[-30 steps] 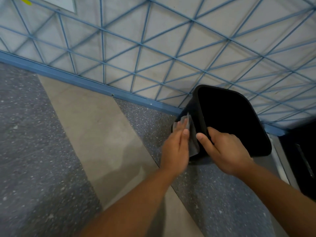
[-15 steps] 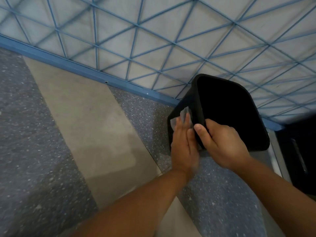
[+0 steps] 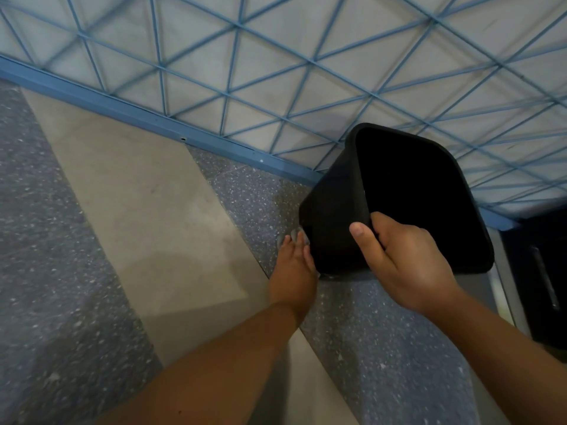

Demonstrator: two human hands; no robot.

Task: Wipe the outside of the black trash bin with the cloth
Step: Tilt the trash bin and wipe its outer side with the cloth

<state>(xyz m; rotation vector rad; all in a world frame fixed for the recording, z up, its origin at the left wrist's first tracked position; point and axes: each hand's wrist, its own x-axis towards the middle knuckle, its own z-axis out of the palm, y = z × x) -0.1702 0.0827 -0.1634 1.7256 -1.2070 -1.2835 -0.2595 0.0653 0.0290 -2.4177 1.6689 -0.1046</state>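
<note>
standing on the speckled floor (image 3: 368, 348) hard against the wall with blue crossing lines (image 3: 276, 72), the black bin (image 3: 333, 210) sits at the right of the scene, its dark open mouth turned up toward the person. the bin's long axis runs from that mouth down to its base on the floor, leaning a little, it seems, toward the near side. the right hand (image 3: 395, 265) grasps the near rim, thumb lying on the outside of the left wall and fingers hooked over the edge into the dark. the left hand (image 3: 293, 265) is down low by the bottom left corner of the bin, fingers fairly straight and pressed flat, with a pale scrap of cloth (image 3: 296, 233) peeking out past the fingertips, so it looks to be pressing the cloth against the lower wall rather than clutching it. the left hand is the nearer one to the unwiped side, which lies just to its right and runs up and away from it; i would judge the coming stroke has to travel along that wall while the right hand steadies the rim. no brand, label or writing can be read anywhere on the bin, floor or wall.
</note>
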